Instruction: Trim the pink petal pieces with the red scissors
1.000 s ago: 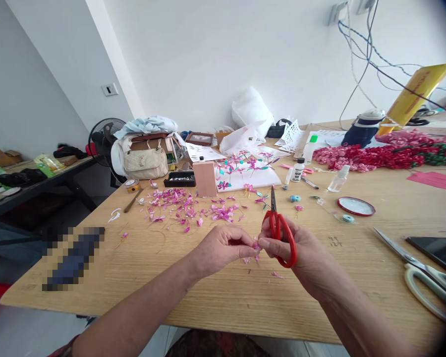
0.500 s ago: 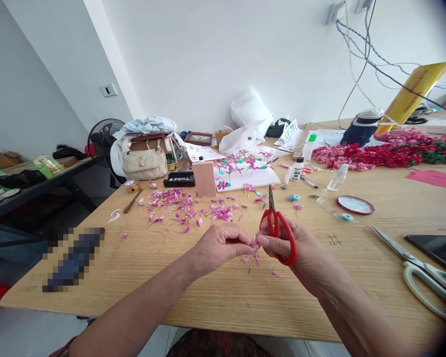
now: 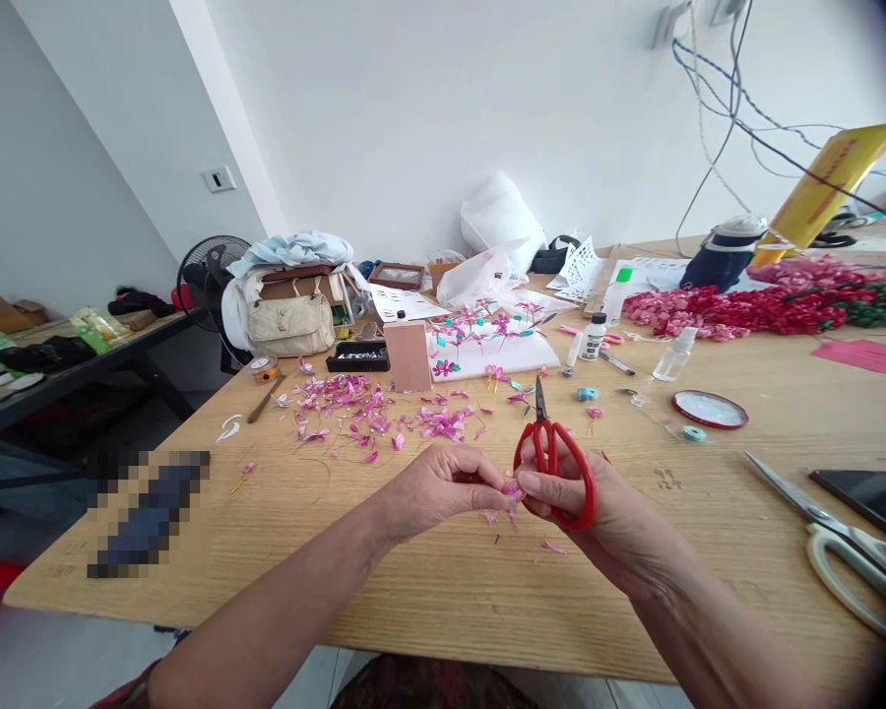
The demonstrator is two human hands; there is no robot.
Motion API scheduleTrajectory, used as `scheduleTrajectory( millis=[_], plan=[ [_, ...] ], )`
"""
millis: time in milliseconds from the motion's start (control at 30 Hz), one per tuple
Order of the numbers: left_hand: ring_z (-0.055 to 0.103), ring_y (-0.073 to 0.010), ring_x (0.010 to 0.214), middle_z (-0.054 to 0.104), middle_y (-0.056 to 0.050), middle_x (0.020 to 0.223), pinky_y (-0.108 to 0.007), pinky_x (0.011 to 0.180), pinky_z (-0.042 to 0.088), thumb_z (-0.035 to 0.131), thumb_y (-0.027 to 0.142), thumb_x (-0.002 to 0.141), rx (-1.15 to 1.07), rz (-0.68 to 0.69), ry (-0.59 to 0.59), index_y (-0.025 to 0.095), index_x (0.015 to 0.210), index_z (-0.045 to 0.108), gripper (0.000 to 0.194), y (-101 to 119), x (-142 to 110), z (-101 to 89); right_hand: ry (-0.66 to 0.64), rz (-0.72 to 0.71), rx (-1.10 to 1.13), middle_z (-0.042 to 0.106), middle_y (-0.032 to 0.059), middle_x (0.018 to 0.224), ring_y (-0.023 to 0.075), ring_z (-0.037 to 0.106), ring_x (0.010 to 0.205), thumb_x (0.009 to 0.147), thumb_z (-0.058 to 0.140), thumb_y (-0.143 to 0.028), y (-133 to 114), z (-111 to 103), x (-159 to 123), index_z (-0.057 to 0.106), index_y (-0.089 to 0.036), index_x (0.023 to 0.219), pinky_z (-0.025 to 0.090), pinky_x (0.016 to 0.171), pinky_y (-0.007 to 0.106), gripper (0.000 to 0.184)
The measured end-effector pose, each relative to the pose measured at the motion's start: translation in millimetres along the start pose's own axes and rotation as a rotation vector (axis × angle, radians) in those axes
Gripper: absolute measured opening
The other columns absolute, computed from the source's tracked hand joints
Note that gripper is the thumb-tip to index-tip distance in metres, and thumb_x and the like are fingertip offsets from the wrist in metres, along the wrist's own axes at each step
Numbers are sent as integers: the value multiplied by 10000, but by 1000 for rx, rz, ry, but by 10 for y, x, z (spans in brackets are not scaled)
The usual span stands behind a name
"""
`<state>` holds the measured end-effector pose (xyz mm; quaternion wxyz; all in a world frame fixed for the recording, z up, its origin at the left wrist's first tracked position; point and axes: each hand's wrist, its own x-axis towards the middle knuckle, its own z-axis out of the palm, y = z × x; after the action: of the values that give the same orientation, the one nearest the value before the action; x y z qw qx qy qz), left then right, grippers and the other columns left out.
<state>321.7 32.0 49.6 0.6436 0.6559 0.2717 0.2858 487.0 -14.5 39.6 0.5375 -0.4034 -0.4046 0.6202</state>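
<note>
Between the fingertips of both hands is a small pink-purple petal piece (image 3: 513,489). My left hand (image 3: 447,490) pinches it from the left, with finger and thumb closed. My right hand (image 3: 572,487) touches its other side while carrying red-handled scissors (image 3: 589,492), whose dark blades point up and away from me, close together. A few pink scraps (image 3: 552,547) lie on the wooden table (image 3: 384,611) just beneath the hands. Farther back spreads a loose heap of pink petals (image 3: 347,399). One small flower on a wire stem (image 3: 247,469) rests to the left.
Large scissors with pale handles (image 3: 849,561) and a black phone (image 3: 867,497) lie on the right. Behind are a pink box (image 3: 409,356), a spray bottle (image 3: 675,354), a round red-rimmed dish (image 3: 709,409) and bundles of pink and red flowers (image 3: 775,305). A beige bag (image 3: 291,323) stands at back left.
The right hand and scissors have turned very slightly, and the pinched petal piece has shifted a little right. Both hands keep their hold.
</note>
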Motion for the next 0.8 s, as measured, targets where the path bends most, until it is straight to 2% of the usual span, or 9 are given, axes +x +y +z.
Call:
scheduleTrajectory(
  millis=[133, 267, 400, 667, 800],
  plan=[
    [528, -108, 662, 604, -6, 683, -228, 636, 387, 657, 297, 708, 150, 0, -35, 144, 684, 656, 155, 36, -5, -29, 37, -20, -94, 493, -71, 529, 82, 392, 494, 560, 810, -290, -32, 11, 10, 514, -186, 707, 274, 473, 219, 346],
    [487, -98, 636, 562, 5, 634, -217, 609, 365, 620, 277, 736, 233, 35, 11, 141, 628, 630, 173, 52, 0, -26, 42, -25, -133, 493, -76, 522, 84, 396, 480, 573, 796, -279, -55, 20, 5, 520, -192, 722, 261, 454, 222, 326],
    [474, -100, 622, 551, 4, 624, -218, 591, 357, 630, 318, 727, 212, 21, 65, 143, 615, 621, 208, 29, -4, -10, 16, -23, -145, 501, -67, 543, 88, 416, 472, 611, 769, -298, -43, 16, -19, 520, -193, 727, 263, 448, 227, 294],
    [503, -108, 630, 568, -1, 625, -235, 637, 392, 656, 356, 706, 72, 54, 11, 148, 598, 617, 238, -7, -7, 29, -11, -12, -136, 504, -67, 513, 90, 405, 467, 596, 781, -287, -39, 25, -27, 501, -196, 719, 246, 435, 224, 319],
    [524, -115, 655, 588, -16, 659, -247, 669, 408, 653, 399, 714, 19, 23, -19, 137, 638, 634, 273, -35, -1, -16, -11, 0, -131, 483, -74, 503, 90, 395, 467, 578, 789, -311, -57, 16, -15, 506, -198, 712, 242, 448, 228, 333]
  ],
)
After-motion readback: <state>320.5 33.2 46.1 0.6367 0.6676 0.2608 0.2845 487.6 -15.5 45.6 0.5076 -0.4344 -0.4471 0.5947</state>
